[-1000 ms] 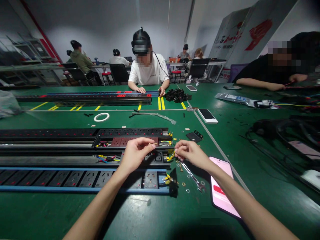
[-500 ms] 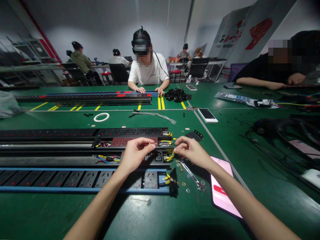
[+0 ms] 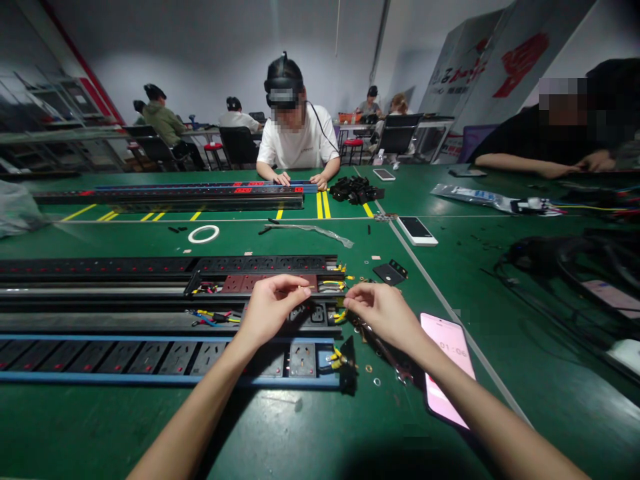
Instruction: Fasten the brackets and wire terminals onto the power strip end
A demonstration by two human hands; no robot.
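Note:
My left hand (image 3: 273,310) is closed in a pinch over the power strips, with a thin brass-coloured screw (image 3: 306,287) between thumb and forefinger. To its right, my right hand (image 3: 383,310) has thumb and fingertips pressed together; anything between them is too small to make out. Its fingertips are close to the yellow-ended wires (image 3: 340,316) at the end of a black power strip (image 3: 285,331). Nearest me lies a blue-framed power strip (image 3: 170,381) with black sockets and a black end plate (image 3: 349,365). A wrench (image 3: 400,373) lies partly under my right hand's shadow.
A lit phone (image 3: 445,340) lies beneath my right forearm. Washers (image 3: 369,369), a black bracket (image 3: 391,272), a white ring (image 3: 203,234) and another phone (image 3: 417,231) are on the green table. Across it, a person (image 3: 299,140) handles other strips; dark cables (image 3: 555,267) lie at right.
My right hand has shifted slightly left and down, and its thumb and forefinger have come together. My left hand stays nearly still with the screw.

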